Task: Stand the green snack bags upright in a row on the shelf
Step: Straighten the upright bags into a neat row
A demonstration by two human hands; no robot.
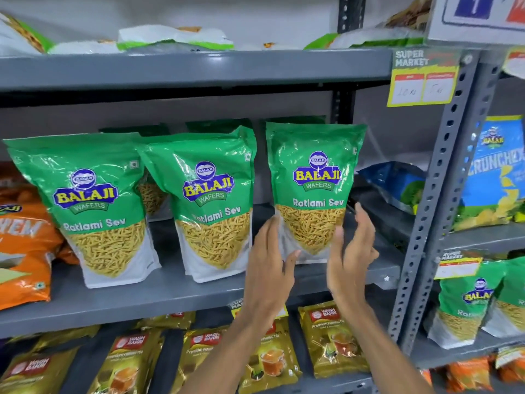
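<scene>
Item: three green snack bags, upright in a row on the grey shelf (170, 294), centre of frame. We list the left bag (93, 206), the middle bag (213, 203), which leans, and the right bag (315, 189).

Hands: our left hand (270, 268) and right hand (350, 251) flank the right bag's lower part, fingers spread, each grip wide open; whether the palms touch the bag we cannot tell.

Adjacent: an orange bag (22, 251) at far left, gold tea packets (329, 339) on the shelf below.
</scene>
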